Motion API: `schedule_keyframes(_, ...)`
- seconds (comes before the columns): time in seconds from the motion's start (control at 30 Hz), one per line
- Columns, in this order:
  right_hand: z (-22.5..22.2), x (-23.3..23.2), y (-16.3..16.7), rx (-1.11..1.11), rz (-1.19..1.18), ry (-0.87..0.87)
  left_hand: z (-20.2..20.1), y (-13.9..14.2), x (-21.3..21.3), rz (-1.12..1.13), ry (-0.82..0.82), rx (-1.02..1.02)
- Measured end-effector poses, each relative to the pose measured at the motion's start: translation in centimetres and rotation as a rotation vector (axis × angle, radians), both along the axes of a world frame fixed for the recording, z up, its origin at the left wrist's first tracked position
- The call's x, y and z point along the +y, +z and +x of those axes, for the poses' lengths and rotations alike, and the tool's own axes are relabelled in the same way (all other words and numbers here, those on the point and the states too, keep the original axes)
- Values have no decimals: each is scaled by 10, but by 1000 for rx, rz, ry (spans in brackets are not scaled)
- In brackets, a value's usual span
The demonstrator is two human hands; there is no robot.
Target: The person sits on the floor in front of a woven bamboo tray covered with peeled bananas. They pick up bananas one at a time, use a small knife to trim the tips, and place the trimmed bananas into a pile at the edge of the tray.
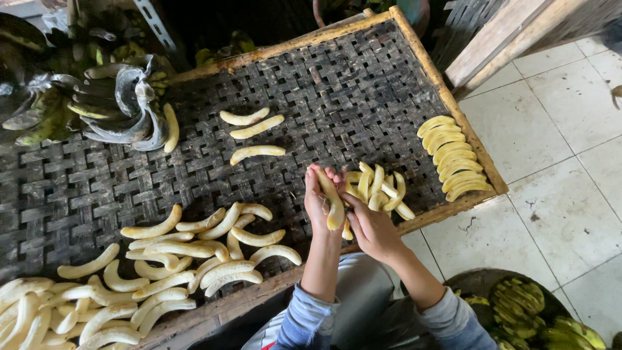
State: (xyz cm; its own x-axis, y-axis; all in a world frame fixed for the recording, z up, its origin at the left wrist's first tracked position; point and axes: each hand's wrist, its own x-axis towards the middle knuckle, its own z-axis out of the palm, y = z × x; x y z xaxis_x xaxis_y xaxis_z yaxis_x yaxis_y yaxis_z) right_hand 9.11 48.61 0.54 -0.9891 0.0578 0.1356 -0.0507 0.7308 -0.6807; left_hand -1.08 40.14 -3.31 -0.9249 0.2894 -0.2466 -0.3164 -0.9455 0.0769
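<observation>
Head view: left hand [317, 201] grips a peeled banana [333, 202] upright, fingers wrapped around its middle, above the near edge of the woven tray [414, 58]. Right hand [369, 228] touches the banana's lower end, fingers curled narrow; what they pinch cannot be told. Just beside lies a pile of strips [379, 188]; a neat row [450, 159] sits near the right rim. Judgement: banana is light, soft, slippery, easily bruised; hold it mid-length with gentle pressure.
</observation>
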Motion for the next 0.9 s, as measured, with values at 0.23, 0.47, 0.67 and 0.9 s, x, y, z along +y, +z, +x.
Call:
schedule_keyframes(0.23,-8,9,-15,157,156,-5,4,-33,13,7,-145,-140)
schedule_keyframes(0.47,-16,23,-30,-56,207,-98,3,-67,22,-33,-284,-311)
schedule_keyframes(0.67,-28,36,-37,59,306,-116,-4,-101,38,78,-359,-182)
schedule_keyframes(0.9,-38,53,-31,-94,581,-342,-39,-82,7,-1749,137,697)
